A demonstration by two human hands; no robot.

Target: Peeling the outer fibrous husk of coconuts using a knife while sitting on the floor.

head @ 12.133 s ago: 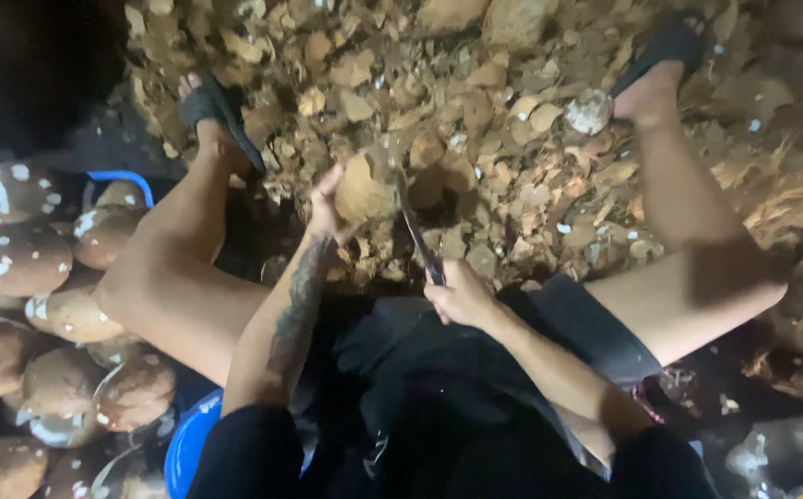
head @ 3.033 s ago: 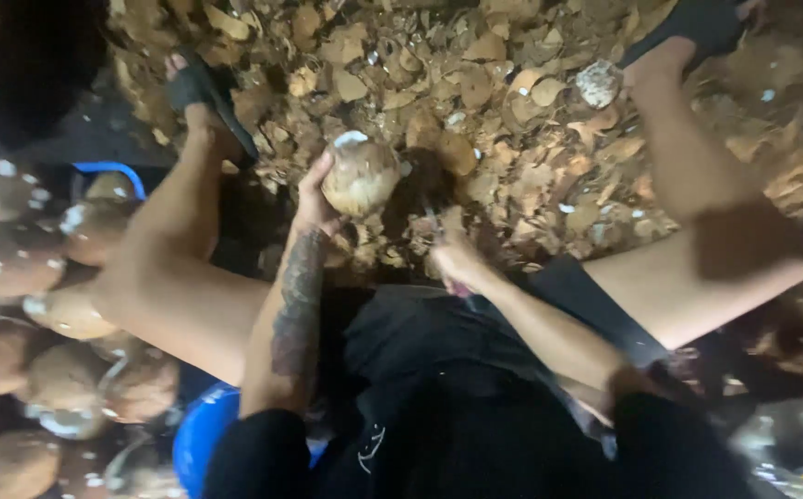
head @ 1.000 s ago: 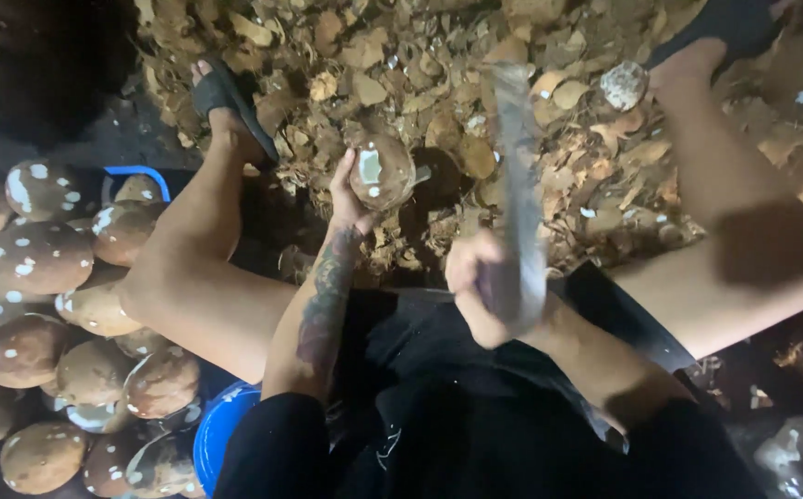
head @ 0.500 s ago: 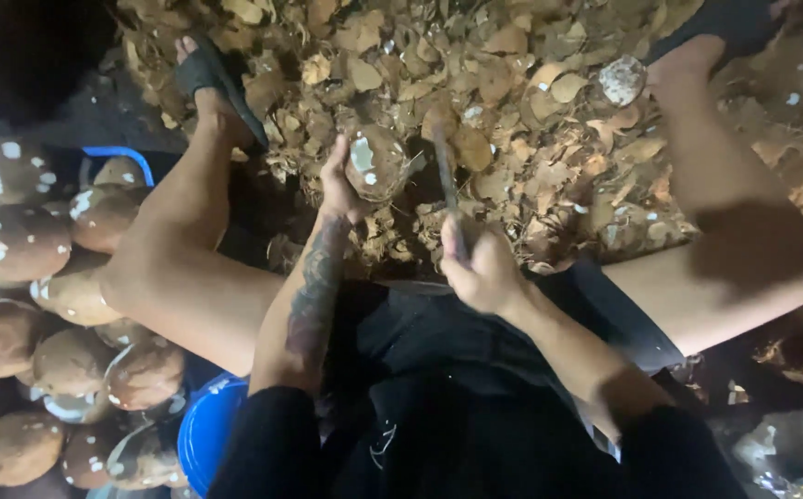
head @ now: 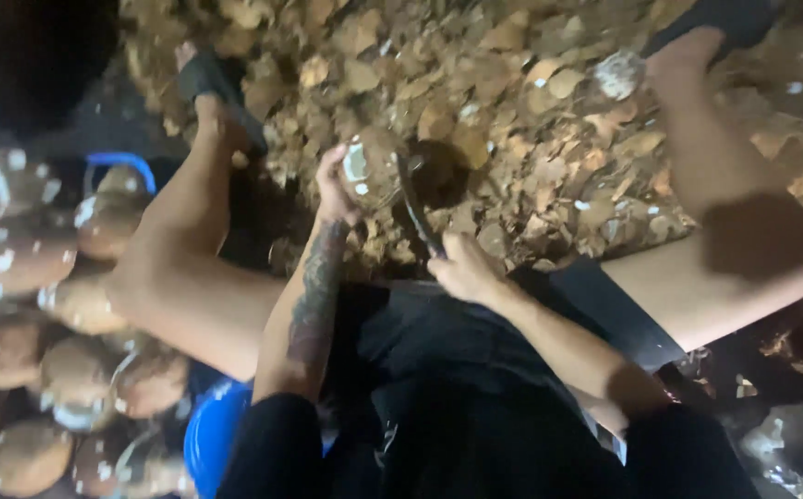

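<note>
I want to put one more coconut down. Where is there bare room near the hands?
Little. A dark bare strip lies between the left leg and the shell heap. Crowded: coconuts fill the left, shells cover the front, and the left hand and right hand work between the knees.

coconut (head: 371,166) brown, part-peeled, white patches, held up | knife (head: 417,211) dark blade touching its right side

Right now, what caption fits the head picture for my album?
Left hand holds a brown coconut while right hand chops it with a knife.
</note>
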